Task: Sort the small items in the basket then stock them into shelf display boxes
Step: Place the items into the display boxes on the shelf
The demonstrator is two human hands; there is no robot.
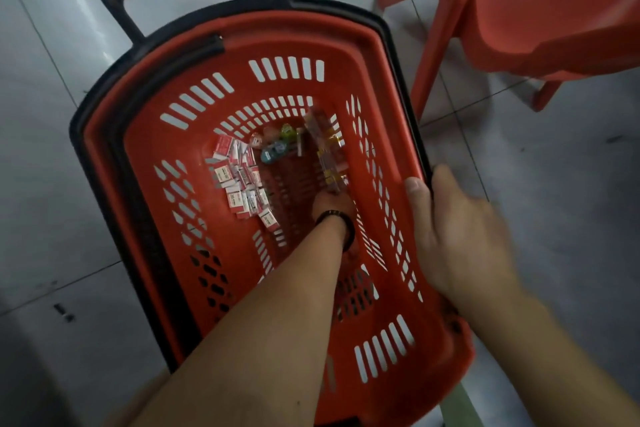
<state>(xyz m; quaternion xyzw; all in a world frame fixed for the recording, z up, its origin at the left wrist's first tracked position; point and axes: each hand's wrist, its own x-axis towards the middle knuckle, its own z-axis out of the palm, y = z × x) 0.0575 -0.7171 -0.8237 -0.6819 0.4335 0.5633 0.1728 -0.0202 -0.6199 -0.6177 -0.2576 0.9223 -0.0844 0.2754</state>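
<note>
Gripping slotted red plastic basket (382,80) rim, right hand (457,229); left hand (334,206) fingers' state unclear.

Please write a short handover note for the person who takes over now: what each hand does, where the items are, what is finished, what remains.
Left hand: down at the basket floor, at the near end of the long clear packets; fingers hidden, grip unclear.
Right hand: grips the red basket by its right rim.
Items: small red-white boxes piled left, round items at the far end.
Done: rough groups by kind.
Left: all stocking; no display boxes in view.
</note>
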